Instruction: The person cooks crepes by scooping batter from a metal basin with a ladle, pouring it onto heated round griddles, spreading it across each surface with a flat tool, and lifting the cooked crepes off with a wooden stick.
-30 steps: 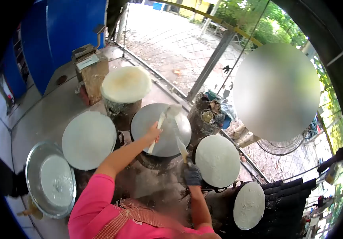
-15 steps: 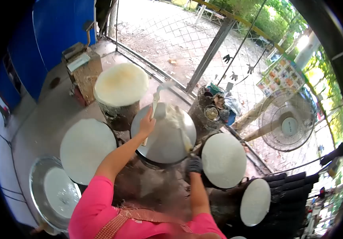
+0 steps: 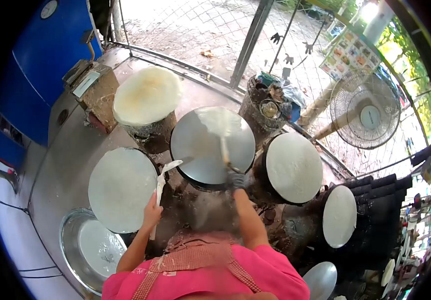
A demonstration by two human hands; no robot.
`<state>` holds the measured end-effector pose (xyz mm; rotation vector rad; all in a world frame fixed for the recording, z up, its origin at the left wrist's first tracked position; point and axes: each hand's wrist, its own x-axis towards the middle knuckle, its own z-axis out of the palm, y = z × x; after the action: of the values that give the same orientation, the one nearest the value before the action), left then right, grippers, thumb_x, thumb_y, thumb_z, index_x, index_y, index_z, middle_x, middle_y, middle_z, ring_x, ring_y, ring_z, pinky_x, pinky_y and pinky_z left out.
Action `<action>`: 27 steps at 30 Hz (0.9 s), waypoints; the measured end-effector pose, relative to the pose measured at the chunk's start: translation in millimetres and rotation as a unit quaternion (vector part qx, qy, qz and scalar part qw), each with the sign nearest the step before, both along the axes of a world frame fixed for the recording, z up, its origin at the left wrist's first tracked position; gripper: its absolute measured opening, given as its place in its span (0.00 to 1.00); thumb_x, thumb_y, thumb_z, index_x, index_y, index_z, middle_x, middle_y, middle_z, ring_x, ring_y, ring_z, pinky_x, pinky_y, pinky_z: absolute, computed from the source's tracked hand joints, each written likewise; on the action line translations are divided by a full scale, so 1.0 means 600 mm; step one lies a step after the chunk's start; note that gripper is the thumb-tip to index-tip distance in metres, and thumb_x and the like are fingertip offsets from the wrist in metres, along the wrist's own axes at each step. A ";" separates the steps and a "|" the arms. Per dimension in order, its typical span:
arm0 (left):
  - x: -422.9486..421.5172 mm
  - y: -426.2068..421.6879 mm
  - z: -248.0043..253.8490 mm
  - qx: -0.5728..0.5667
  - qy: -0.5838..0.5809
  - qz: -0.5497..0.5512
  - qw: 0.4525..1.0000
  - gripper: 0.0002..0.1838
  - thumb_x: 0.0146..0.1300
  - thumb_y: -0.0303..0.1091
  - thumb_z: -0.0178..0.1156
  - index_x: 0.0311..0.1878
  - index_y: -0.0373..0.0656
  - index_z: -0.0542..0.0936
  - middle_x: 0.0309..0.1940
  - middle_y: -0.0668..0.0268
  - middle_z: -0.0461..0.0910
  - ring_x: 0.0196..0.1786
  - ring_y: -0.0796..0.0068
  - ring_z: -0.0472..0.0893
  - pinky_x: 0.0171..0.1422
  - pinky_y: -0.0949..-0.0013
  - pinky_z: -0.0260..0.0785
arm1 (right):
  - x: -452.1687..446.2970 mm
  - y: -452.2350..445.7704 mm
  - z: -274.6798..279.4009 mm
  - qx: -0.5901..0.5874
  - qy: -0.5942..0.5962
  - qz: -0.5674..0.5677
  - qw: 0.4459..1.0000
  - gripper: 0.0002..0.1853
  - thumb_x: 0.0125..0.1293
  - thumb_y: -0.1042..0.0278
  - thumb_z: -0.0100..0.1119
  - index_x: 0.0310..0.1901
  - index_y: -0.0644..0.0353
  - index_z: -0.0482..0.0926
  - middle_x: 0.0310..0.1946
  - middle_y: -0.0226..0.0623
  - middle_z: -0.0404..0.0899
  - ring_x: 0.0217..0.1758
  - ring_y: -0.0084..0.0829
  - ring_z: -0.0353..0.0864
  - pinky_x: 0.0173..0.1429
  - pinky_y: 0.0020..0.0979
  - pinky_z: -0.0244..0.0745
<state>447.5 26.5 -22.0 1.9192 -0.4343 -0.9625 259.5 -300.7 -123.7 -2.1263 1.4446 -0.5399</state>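
One metal basin (image 3: 66, 240) of white liquid stands leftmost, beside a white-coated round griddle (image 3: 121, 190). Behind, pale flatbread (image 3: 147, 95) tops a drum-like stand (image 3: 153, 134). The left hand (image 3: 152, 215), bare, grips a bent-tipped pale tool (image 3: 160, 192). The grey middle griddle (image 3: 195, 145) lies under a blurred spatula-like tool (image 3: 224, 149), clasped by the gloved right hand (image 3: 236, 179); contact is unclear. Another white-coated griddle (image 3: 294, 167) sits just right.

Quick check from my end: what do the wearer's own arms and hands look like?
The left hand is bare; the right hand wears a dark grey glove. Short, bright pink sleeves leave both forearms uncovered. Over the pink top is a small-checked, reddish apron with matching straps.
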 end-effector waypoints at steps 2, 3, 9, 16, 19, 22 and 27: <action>0.015 0.010 -0.057 -0.003 -0.054 -0.016 0.998 0.35 0.44 0.23 0.46 0.61 0.46 0.57 0.44 0.57 0.72 0.34 0.69 0.74 0.37 0.72 0.65 | 0.027 0.009 0.053 -0.172 0.204 0.153 0.952 0.17 0.54 0.62 0.52 0.45 0.56 0.75 0.36 0.36 0.78 0.36 0.32 0.76 0.45 0.31 0.69; 0.012 0.021 -0.066 -0.004 -0.067 -0.019 0.998 0.34 0.44 0.24 0.47 0.61 0.45 0.57 0.47 0.55 0.70 0.41 0.66 0.72 0.43 0.72 0.64 | 0.009 0.001 0.059 -0.239 0.299 0.277 0.882 0.16 0.53 0.63 0.53 0.44 0.57 0.76 0.34 0.35 0.79 0.34 0.33 0.76 0.42 0.31 0.70; 0.007 0.010 -0.074 -0.019 -0.102 -0.012 0.995 0.33 0.44 0.27 0.47 0.60 0.40 0.58 0.56 0.52 0.63 0.59 0.61 0.63 0.60 0.71 0.53 | -0.007 -0.021 0.082 0.298 -0.245 -0.025 0.922 0.16 0.54 0.60 0.53 0.38 0.63 0.78 0.26 0.33 0.79 0.23 0.22 0.72 0.27 0.27 0.68; -0.072 -0.013 0.002 0.009 -0.033 0.089 0.995 0.36 0.44 0.22 0.46 0.62 0.47 0.55 0.20 0.62 0.71 0.11 0.77 0.65 0.12 0.74 0.58 | -0.097 -0.152 0.073 0.458 -0.338 0.039 0.821 0.14 0.51 0.75 0.58 0.42 0.58 0.77 0.27 0.33 0.77 0.26 0.19 0.72 0.26 0.20 0.66; -0.107 -0.012 0.008 -0.033 0.034 0.136 0.989 0.37 0.45 0.20 0.45 0.63 0.48 0.52 0.15 0.65 0.67 0.09 0.78 0.63 0.10 0.74 0.56 | -0.060 -0.166 0.049 0.470 -0.283 0.015 0.836 0.10 0.53 0.71 0.56 0.39 0.55 0.78 0.28 0.28 0.77 0.22 0.17 0.70 0.21 0.22 0.67; -0.141 -0.014 0.018 -0.035 0.082 0.173 0.981 0.37 0.46 0.18 0.44 0.64 0.50 0.51 0.13 0.67 0.64 0.08 0.78 0.62 0.09 0.75 0.54 | -0.035 -0.141 0.018 0.248 -0.187 0.225 0.923 0.08 0.49 0.71 0.59 0.34 0.56 0.78 0.31 0.24 0.78 0.23 0.18 0.70 0.27 0.23 0.70; -0.187 0.011 0.049 -0.023 0.092 0.202 0.975 0.37 0.49 0.16 0.45 0.64 0.53 0.50 0.12 0.68 0.63 0.09 0.79 0.61 0.10 0.75 0.54 | -0.078 -0.295 -0.066 0.261 -0.189 0.260 0.910 0.12 0.58 0.65 0.50 0.43 0.55 0.74 0.23 0.35 0.77 0.26 0.25 0.77 0.30 0.23 0.72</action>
<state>335.5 33.4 7.1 1.7638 0.0445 -0.8391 212.4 -477.6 -163.5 -1.7396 0.6619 -0.2887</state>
